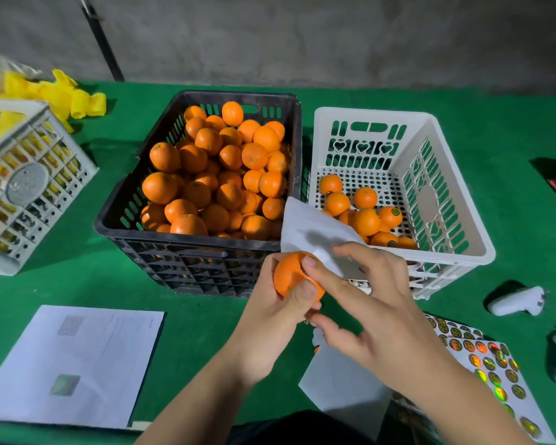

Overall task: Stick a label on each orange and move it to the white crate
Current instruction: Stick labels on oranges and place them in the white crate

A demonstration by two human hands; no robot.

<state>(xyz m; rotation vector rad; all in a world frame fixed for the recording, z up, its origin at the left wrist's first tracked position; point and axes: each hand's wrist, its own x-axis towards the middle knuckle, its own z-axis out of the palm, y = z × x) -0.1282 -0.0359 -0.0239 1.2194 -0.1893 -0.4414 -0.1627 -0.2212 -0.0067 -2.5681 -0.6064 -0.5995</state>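
Just in front of the black crate (203,252), still heaped with oranges, the left hand (270,319) grips an orange (291,277) while the right hand's (376,319) loose forefinger presses its label; the white crate (456,220) beside holds about ten.

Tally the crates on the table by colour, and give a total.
Black crate, full of oranges: 1
White crate, partly filled with oranges: 1
Grey crate, at the left edge of the table: 1
Total: 3 crates
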